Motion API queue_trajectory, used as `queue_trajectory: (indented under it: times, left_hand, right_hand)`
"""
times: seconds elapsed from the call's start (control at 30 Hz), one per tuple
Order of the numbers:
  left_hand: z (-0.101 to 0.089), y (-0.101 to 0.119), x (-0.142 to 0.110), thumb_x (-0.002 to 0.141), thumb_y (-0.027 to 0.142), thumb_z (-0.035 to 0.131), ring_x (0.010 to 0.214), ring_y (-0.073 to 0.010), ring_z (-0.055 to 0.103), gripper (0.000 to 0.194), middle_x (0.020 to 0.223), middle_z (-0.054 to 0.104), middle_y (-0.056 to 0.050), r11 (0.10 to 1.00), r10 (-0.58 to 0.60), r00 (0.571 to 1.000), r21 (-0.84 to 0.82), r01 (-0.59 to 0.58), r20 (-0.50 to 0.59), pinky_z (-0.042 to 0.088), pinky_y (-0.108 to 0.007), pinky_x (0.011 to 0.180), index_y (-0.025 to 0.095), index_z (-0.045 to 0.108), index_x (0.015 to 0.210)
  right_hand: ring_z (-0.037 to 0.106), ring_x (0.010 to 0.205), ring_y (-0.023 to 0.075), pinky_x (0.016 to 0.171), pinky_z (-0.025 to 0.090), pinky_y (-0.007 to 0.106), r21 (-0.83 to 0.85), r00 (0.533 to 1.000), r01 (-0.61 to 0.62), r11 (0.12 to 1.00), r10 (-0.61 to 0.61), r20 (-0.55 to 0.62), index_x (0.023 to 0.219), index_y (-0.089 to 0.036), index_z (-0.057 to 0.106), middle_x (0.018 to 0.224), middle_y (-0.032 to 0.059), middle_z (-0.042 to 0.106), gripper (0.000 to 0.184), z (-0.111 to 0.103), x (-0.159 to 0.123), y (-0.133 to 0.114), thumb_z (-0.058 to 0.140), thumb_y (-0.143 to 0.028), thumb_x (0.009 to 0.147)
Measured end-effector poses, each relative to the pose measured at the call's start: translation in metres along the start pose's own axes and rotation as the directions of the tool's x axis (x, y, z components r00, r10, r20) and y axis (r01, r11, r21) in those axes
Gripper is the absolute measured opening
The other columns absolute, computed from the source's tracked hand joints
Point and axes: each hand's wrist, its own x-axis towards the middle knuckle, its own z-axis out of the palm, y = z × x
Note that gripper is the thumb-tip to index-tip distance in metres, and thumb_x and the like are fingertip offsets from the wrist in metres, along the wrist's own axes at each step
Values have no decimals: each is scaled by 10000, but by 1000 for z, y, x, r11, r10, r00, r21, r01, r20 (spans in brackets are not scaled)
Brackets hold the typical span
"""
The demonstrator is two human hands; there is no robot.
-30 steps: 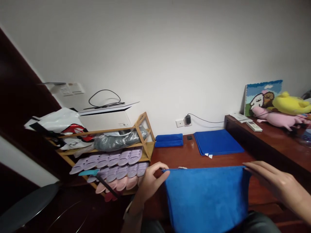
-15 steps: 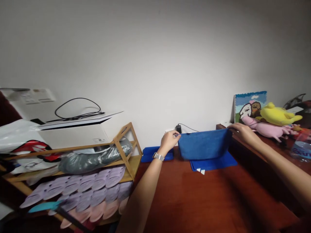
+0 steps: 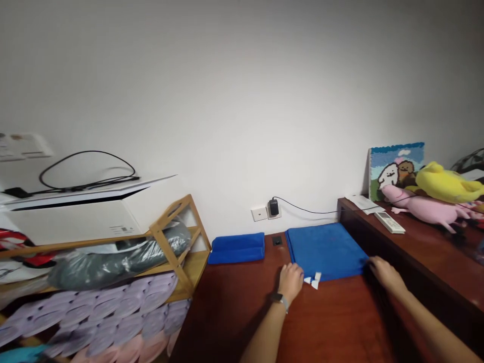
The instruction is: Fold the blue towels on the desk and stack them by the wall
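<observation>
A folded blue cloth [image 3: 327, 249] lies flat on the reddish-brown tabletop [image 3: 333, 322], against the wall and the raised ledge. At its near left corner is my left hand [image 3: 291, 283], wearing a watch, with curled fingers closed on the edge. My right hand [image 3: 386, 275] is at the near right corner; its fingertips are blurred but look pinched on the cloth. Small white pieces [image 3: 313, 280], perhaps tags, stick out by the near edge beside my left hand. A second folded blue cloth [image 3: 237, 248] rests farther left, apart from both hands.
A black plug [image 3: 273, 206] sits in the wall socket, its cord running right. On the right ledge are a remote control [image 3: 389, 222], plush toys [image 3: 427, 206] and a picture [image 3: 397, 169]. To the left stands a wooden rack [image 3: 179, 234] with lilac slippers [image 3: 109, 307] and a white box [image 3: 79, 214].
The blue cloth, held up between both hands before, now lies flat on the table. Both hands have come down and nearer, and the view has turned slightly right.
</observation>
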Motion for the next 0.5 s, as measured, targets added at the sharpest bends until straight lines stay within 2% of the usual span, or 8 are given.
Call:
queue_trajectory:
  times: [0.1,0.2,0.27,0.37,0.43,0.5]
  left_hand:
    - [33,0,-19,960,130,565,961,-216,667,172,1017,702,-51,1000,-20,999,19,21,-28,517,-350,862,214,713,988]
    - [45,-4,-29,971,118,516,996,-221,664,221,1068,701,-54,1000,2,998,26,-1,-62,530,-366,898,218,701,1037]
    - [47,-4,-38,960,114,514,1057,-231,664,279,1151,707,-62,1000,29,998,10,-28,-62,536,-384,940,220,693,1147]
    - [44,-6,-59,974,166,521,1248,-244,619,392,1383,660,-76,996,82,996,-30,-83,-41,501,-416,1073,219,627,1348]
    - [37,-13,-81,1011,255,511,1354,-235,561,413,1487,605,-65,990,131,991,-56,-131,-4,447,-422,1157,232,591,1416]
    - [23,-31,-107,1036,345,492,1393,-227,535,413,1513,589,-47,989,139,990,-56,-138,21,417,-432,1192,263,592,1428]
  right_hand:
    - [729,1041,232,825,562,325,-3,999,-34,999,34,21,1178,-260,722,1280,70,704,417,35,-22,14,358,-289,976]
    - [694,1143,244,945,554,355,-35,999,-10,999,9,-38,1238,-235,705,1322,93,691,465,49,-31,16,326,-287,973]
    - [675,1189,249,1029,525,371,-82,997,5,997,-11,-76,1262,-214,706,1347,106,688,492,54,-34,14,333,-253,944]
    - [645,1257,246,1095,490,373,-142,993,23,990,-39,-110,1315,-166,695,1392,122,672,570,61,-41,11,320,-183,886]
    - [642,1268,249,1088,497,381,-158,993,17,987,-35,-112,1342,-136,683,1397,135,669,621,64,-49,9,327,-144,833]
    - [645,1261,286,1055,518,439,-176,991,-33,984,9,-135,1387,-132,651,1424,151,647,663,65,-58,3,350,-142,797]
